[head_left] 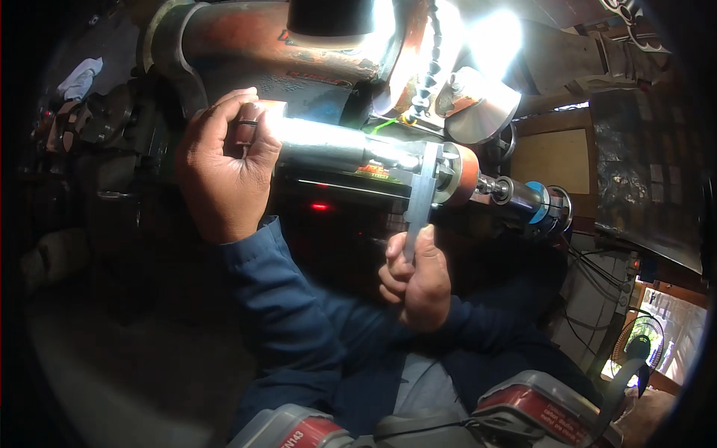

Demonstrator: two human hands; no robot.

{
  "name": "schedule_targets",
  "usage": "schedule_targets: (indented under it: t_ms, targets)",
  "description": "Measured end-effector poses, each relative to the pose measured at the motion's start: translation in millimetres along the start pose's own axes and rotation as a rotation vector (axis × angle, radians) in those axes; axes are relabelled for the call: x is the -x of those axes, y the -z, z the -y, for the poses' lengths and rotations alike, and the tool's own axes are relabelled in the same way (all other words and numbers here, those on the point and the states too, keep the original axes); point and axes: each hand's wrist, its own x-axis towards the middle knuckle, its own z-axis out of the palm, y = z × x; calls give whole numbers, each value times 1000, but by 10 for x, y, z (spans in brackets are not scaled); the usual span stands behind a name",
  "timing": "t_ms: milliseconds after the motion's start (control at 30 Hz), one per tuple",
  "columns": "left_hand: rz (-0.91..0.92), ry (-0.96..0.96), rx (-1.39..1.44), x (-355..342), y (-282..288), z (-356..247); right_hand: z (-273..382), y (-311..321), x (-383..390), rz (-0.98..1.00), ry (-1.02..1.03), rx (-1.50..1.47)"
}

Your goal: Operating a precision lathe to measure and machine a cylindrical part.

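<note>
A shiny metal cylinder (321, 142) lies horizontally across the middle of the view. My left hand (228, 168) is closed around its left end, where a copper-coloured piece shows near the thumb. My right hand (414, 280) grips the lower end of a flat grey metal bar (420, 198), held upright across the cylinder's narrower right part. The bar's top is beside a collar with an orange rim (464, 173). Further right, a metal spindle (515, 194) carries a blue band. Glare hides some detail along the cylinder.
A worn orange-and-grey machine body (246, 41) stands behind, with a segmented hose (429, 67), a bright lamp (493, 45) and a metal cone (482, 116). Dark machinery (104, 123) is at left. A metal sheet (646, 179), cables and a fan (635, 343) are at right.
</note>
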Motion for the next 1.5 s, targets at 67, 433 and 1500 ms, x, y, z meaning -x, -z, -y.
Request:
schedule_targets:
  t_ms: [67, 433, 1500]
  targets:
    - [15, 14, 10, -5, -10, -8, 18, 11, 4, -2, 3, 0]
    - [116, -23, -48, 33, 21, 182, 148, 173, 311, 424, 185, 22]
    - [237, -121, -425, -351, 186, 744, 2393, 7191, 580, -775, -68, 1964]
